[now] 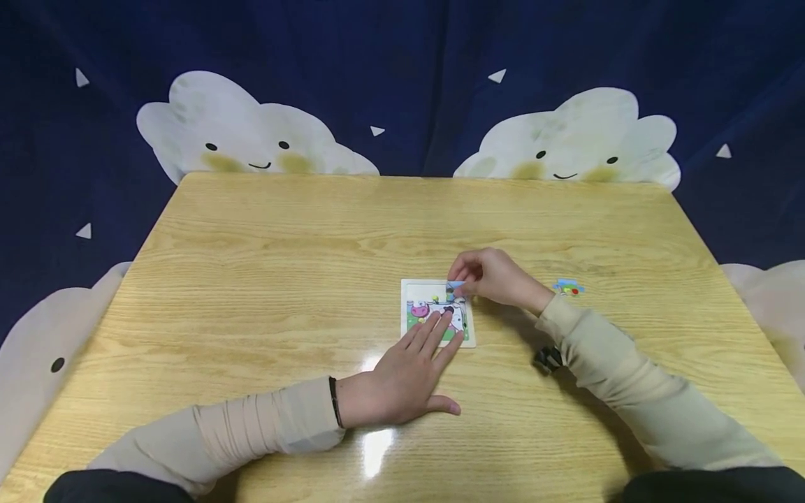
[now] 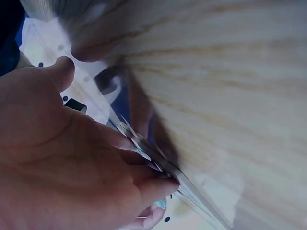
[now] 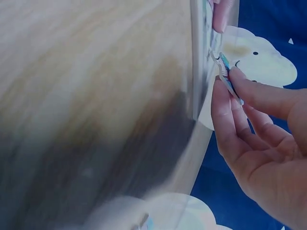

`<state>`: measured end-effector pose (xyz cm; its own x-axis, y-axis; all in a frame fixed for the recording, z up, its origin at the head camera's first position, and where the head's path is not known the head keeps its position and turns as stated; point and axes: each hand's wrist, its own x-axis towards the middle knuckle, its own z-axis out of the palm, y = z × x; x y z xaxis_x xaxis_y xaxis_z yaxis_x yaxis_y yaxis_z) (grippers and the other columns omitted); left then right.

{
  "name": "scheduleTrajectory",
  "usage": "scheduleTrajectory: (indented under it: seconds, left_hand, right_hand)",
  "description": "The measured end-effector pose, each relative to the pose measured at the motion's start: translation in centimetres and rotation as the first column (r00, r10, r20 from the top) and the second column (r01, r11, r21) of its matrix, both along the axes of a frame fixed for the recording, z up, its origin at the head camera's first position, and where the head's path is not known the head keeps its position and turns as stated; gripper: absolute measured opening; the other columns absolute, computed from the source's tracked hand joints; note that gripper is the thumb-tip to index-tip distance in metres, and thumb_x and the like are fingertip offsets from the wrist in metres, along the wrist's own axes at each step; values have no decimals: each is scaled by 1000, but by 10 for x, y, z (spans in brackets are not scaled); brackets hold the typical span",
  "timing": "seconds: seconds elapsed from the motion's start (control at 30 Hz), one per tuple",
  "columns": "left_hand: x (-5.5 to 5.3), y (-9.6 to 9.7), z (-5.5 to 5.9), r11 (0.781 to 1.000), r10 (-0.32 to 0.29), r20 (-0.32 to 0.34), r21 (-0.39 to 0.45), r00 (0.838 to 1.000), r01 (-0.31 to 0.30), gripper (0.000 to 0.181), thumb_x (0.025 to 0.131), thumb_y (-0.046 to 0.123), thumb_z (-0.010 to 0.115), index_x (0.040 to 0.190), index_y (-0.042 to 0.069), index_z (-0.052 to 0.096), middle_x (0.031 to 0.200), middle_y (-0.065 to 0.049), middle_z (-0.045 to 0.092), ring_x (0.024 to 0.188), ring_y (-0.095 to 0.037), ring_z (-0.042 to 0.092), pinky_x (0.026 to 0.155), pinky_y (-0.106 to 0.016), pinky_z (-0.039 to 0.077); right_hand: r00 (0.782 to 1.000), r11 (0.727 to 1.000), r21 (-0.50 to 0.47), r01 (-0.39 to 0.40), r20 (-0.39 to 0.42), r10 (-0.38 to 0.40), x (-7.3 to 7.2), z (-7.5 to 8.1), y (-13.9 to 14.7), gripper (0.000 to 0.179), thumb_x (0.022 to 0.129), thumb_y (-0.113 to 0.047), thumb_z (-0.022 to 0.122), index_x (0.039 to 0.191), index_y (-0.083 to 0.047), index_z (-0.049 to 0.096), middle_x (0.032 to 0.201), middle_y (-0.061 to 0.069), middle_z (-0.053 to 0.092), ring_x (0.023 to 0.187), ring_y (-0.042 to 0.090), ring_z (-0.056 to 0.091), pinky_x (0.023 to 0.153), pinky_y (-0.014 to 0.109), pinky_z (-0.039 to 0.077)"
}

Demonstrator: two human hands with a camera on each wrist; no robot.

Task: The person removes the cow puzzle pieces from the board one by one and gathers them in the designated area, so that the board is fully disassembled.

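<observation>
A small jigsaw puzzle [image 1: 417,328] with a cow picture lies in a white-rimmed tray [image 1: 404,307] on the table. My left hand [image 1: 405,377] rests on the lower part of the picture, its fingers straight and the thumb spread aside. Over the tray's upper right corner, my right hand [image 1: 493,278] pinches a puzzle piece [image 3: 225,72] between thumb and fingers. In the right wrist view that piece is tilted against the tray's plane. White backing shows in the upper left part of the tray. In the left wrist view the fingertips [image 2: 165,186] touch the tray edge-on.
More puzzle pieces [image 1: 569,287], blue, green and red, lie in a small cluster right of my right hand. The wooden table [image 1: 283,279] ends at a dark blue curtain [image 1: 402,63] printed with clouds.
</observation>
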<state>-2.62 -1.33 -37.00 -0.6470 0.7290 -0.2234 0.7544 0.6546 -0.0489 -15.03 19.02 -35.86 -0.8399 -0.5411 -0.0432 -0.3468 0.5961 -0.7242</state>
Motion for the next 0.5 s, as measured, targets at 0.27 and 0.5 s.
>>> scheduleTrajectory:
  seconds: [0.27, 0.5]
  left_hand:
    - [1, 0, -1, 999, -9, 29, 49, 1000, 8, 95, 92, 72, 35, 158, 7, 12, 161, -23, 2, 149, -34, 5, 118, -39, 13]
    - [0, -1, -1, 997, -1, 57, 72, 998, -3, 96, 92, 71, 37, 158, 6, 11, 161, -24, 0, 149, -35, 3, 119, -40, 12]
  right_hand:
    - [997, 998, -16, 64, 38, -63, 4, 10, 30, 13, 81, -2, 79, 92, -3, 71, 79, 4, 67, 69, 17, 60, 60, 25, 49]
    - [986, 989, -2, 145, 86, -145, 11, 20, 75, 12, 86, 3, 72, 97, 0, 70, 86, 11, 68, 75, 17, 64, 65, 30, 55]
